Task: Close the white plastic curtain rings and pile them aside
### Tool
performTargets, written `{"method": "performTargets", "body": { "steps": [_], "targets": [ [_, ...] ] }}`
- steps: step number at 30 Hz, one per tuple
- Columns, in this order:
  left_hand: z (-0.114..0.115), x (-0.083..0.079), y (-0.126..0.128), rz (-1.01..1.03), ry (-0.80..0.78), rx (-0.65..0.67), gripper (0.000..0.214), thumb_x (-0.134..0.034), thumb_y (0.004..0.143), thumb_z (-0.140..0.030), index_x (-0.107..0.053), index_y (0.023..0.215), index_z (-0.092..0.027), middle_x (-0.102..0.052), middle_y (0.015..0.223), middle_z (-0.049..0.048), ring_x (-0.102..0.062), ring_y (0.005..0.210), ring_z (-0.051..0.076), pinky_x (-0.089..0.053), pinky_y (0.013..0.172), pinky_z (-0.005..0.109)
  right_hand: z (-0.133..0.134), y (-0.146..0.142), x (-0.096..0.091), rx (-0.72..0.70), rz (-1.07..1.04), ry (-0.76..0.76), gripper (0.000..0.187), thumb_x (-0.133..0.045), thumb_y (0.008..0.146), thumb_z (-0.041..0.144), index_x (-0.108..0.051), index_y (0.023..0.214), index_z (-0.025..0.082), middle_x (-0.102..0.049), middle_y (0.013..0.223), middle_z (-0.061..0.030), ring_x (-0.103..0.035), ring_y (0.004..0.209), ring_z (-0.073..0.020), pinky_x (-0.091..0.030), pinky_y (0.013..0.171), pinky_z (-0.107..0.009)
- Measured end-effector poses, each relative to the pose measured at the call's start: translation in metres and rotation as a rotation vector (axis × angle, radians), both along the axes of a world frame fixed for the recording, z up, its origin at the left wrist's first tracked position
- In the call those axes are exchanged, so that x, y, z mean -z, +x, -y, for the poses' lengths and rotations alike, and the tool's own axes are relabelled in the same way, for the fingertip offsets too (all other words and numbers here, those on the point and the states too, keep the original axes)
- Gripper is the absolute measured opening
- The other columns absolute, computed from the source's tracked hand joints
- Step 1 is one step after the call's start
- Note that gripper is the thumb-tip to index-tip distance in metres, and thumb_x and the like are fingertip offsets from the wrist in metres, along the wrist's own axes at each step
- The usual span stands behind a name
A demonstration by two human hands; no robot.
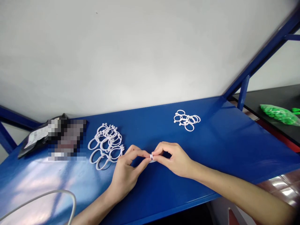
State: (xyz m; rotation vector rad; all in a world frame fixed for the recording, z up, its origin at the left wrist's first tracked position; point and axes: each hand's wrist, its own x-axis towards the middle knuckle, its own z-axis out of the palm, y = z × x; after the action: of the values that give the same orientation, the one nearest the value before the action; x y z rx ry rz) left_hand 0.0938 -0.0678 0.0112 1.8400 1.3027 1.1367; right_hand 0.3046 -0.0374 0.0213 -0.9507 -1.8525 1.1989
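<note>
My left hand [127,170] and my right hand [174,159] meet over the middle of the blue table [229,140]. Both pinch a small white plastic ring [151,156] between thumb and fingertips, seen nearly edge-on. A large heap of white plastic rings [106,145] lies just left of my left hand. A smaller cluster of white rings [187,120] lies farther back, beyond my right hand.
A black packet with a white label [44,136], partly blurred, lies at the table's far left. A grey cable [56,195] curves across the near left corner. A green bag [278,114] rests on a dark table at right. Blue frame struts [243,90] rise at the back right.
</note>
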Motion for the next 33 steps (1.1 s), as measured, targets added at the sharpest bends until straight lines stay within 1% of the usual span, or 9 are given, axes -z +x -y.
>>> {"method": "performTargets", "body": {
  "steps": [7, 12, 15, 18, 21, 24, 28, 31, 33],
  "targets": [
    [0.001, 0.004, 0.002, 0.003, 0.051, 0.064, 0.004, -0.074, 0.091, -0.023, -0.077, 0.089, -0.025, -0.07, 0.081, -0.0004, -0.068, 0.072, 0.013, -0.055, 0.067, 0.023, -0.002, 0.006, 0.004, -0.096, 0.047, 0.142, 0.008, -0.07, 0.096, 0.024, -0.073, 0.089, 0.022, -0.076, 0.091, -0.0002, -0.071, 0.085, -0.0153, -0.053, 0.081, -0.028],
    [-0.004, 0.007, 0.001, -0.045, 0.04, 0.085, 0.005, -0.073, 0.091, -0.025, -0.075, 0.087, -0.024, -0.072, 0.082, -0.0001, -0.069, 0.072, 0.014, -0.056, 0.067, 0.024, -0.005, 0.007, 0.005, -0.117, 0.123, 0.133, 0.007, -0.068, 0.097, 0.024, -0.071, 0.09, 0.023, -0.075, 0.091, 0.0002, -0.07, 0.084, -0.0152, -0.053, 0.079, -0.028],
    [-0.009, 0.005, -0.001, -0.128, 0.049, 0.08, 0.008, -0.07, 0.093, -0.027, -0.076, 0.089, -0.024, -0.072, 0.084, 0.0005, -0.069, 0.072, 0.014, -0.056, 0.066, 0.025, -0.007, 0.004, 0.004, -0.106, 0.165, 0.096, 0.004, -0.068, 0.097, 0.026, -0.07, 0.094, 0.023, -0.075, 0.091, 0.0004, -0.07, 0.079, -0.0145, -0.054, 0.073, -0.026],
    [-0.017, -0.002, -0.01, -0.317, 0.126, 0.128, 0.012, -0.065, 0.096, -0.028, -0.076, 0.102, -0.026, -0.075, 0.092, 0.0032, -0.07, 0.083, 0.018, -0.058, 0.074, 0.029, -0.015, 0.006, 0.003, -0.081, 0.228, 0.24, 0.006, -0.066, 0.098, 0.027, -0.07, 0.098, 0.023, -0.076, 0.092, -0.0011, -0.07, 0.084, -0.0168, -0.055, 0.077, -0.03],
    [-0.026, -0.01, -0.035, -0.62, 0.277, 0.124, 0.019, -0.06, 0.096, -0.022, -0.075, 0.107, -0.025, -0.077, 0.101, 0.0063, -0.067, 0.095, 0.026, -0.055, 0.085, 0.04, -0.03, 0.02, 0.0, 0.057, 0.352, 0.5, 0.012, -0.061, 0.102, 0.028, -0.071, 0.097, 0.023, -0.077, 0.095, -0.0043, -0.069, 0.09, -0.0215, -0.054, 0.086, -0.037],
    [-0.035, -0.015, -0.069, -0.868, 0.289, 0.019, 0.02, -0.057, 0.091, -0.019, -0.075, 0.099, -0.024, -0.076, 0.097, 0.0068, -0.065, 0.092, 0.029, -0.05, 0.083, 0.044, -0.051, 0.045, -0.003, 0.332, 0.525, 0.641, 0.015, -0.058, 0.102, 0.026, -0.071, 0.096, 0.022, -0.078, 0.098, -0.0069, -0.066, 0.093, -0.0263, -0.053, 0.088, -0.042],
    [-0.043, -0.013, -0.097, -0.965, 0.229, 0.05, 0.015, -0.062, 0.087, -0.024, -0.075, 0.095, -0.025, -0.075, 0.098, 0.0057, -0.066, 0.092, 0.029, -0.048, 0.082, 0.043, -0.072, 0.074, -0.006, 0.619, 0.721, 0.628, 0.013, -0.06, 0.099, 0.025, -0.072, 0.099, 0.02, -0.077, 0.1, -0.0102, -0.061, 0.101, -0.0331, -0.053, 0.084, -0.045],
    [-0.046, -0.008, -0.098, -0.983, 0.241, 0.033, 0.017, -0.058, 0.09, -0.022, -0.075, 0.092, -0.025, -0.075, 0.095, 0.0061, -0.066, 0.09, 0.029, -0.046, 0.077, 0.041, -0.075, 0.078, -0.005, 0.673, 0.766, 0.596, 0.013, -0.064, 0.097, 0.029, -0.073, 0.1, 0.019, -0.076, 0.101, -0.0118, -0.058, 0.106, -0.036, -0.053, 0.088, -0.048],
    [-0.047, -0.007, -0.094, -0.976, 0.269, 0.028, 0.019, -0.056, 0.092, -0.023, -0.074, 0.093, -0.026, -0.075, 0.093, 0.0056, -0.065, 0.089, 0.028, -0.046, 0.076, 0.04, -0.07, 0.071, -0.004, 0.626, 0.715, 0.603, 0.013, -0.063, 0.098, 0.029, -0.073, 0.1, 0.02, -0.075, 0.102, -0.0119, -0.058, 0.108, -0.0359, -0.052, 0.091, -0.049]
  ]
}}
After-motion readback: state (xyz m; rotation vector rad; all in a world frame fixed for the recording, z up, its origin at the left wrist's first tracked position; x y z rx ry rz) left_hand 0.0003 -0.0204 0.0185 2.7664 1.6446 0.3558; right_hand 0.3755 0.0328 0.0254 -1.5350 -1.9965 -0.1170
